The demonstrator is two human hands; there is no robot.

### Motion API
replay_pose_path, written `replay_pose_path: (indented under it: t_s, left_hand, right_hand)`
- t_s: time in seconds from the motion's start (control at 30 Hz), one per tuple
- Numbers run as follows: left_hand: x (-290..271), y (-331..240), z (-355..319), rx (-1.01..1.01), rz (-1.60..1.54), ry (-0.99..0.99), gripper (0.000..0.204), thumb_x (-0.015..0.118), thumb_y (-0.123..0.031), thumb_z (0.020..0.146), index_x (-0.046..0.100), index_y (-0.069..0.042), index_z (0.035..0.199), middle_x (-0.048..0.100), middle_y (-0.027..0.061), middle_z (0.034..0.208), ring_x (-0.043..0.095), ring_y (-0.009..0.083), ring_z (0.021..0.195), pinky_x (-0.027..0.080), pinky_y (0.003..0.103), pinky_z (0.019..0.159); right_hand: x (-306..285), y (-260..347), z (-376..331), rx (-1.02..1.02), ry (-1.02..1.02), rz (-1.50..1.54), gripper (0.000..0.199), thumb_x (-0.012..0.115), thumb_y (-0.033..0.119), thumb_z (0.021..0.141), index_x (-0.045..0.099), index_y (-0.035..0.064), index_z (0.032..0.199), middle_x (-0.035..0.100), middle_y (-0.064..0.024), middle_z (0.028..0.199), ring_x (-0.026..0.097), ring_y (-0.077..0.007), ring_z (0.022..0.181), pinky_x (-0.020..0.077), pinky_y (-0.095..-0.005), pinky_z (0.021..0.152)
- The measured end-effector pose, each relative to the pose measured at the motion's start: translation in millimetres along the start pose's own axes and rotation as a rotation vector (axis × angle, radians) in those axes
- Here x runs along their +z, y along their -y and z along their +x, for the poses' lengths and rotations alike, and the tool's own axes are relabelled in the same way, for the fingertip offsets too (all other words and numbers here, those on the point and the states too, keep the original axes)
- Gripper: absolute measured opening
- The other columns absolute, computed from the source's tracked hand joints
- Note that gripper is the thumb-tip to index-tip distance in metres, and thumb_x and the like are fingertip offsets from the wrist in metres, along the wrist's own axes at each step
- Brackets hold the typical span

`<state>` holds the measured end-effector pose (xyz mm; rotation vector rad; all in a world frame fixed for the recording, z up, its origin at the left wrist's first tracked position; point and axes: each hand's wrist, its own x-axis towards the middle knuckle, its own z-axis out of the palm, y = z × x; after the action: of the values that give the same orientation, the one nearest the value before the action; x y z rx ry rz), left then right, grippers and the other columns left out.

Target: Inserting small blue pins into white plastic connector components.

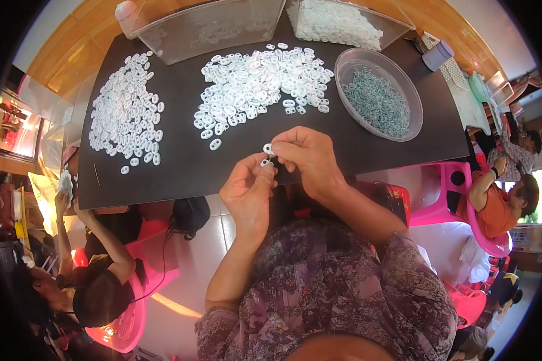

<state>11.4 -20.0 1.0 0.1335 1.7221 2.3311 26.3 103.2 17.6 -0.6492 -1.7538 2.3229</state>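
Note:
Close together at the near table edge, both my hands are closed in pinches. My left hand (248,191) grips a small white oval plastic piece (265,162) between thumb and fingertips. Just above it, my right hand (312,161) pinches a second white piece (267,148) with a hole in it. The two pieces nearly meet; whether something joins them is too small to make out. Beyond my hands lies a large heap of white two-holed oval pieces (253,87). To its right, a round transparent tub (414,114) holds many small grey-green metal parts (376,103), apparently screws.
Another heap of white pieces (126,111) covers the left of the dark table (174,174). At the back stand two transparent bins (180,45) and a lidded cup (438,55). A person (99,283) sits at left; another (494,198) is at right by a pink chair (442,198).

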Motion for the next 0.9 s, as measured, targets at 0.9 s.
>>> replay_pose_path:
  t_s: [0.9]
  left_hand:
    - [-8.3, 1.3, -2.9, -0.028, -0.028, -0.042, 0.014, 0.06, 0.0, 0.082, 0.06, 0.005, 0.095, 0.063, 0.0074, 0.073, 0.054, 0.0083, 0.055, 0.041, 0.018, 0.046]
  right_hand:
    - [4.9, -5.3, -3.2, -0.063, 0.005, 0.009, 0.012, 0.063, 0.011, 0.079, 0.062, 0.0002, 0.084, 0.061, -0.0026, 0.071, 0.049, -0.0046, 0.059, 0.0365, -0.0181, 0.051]
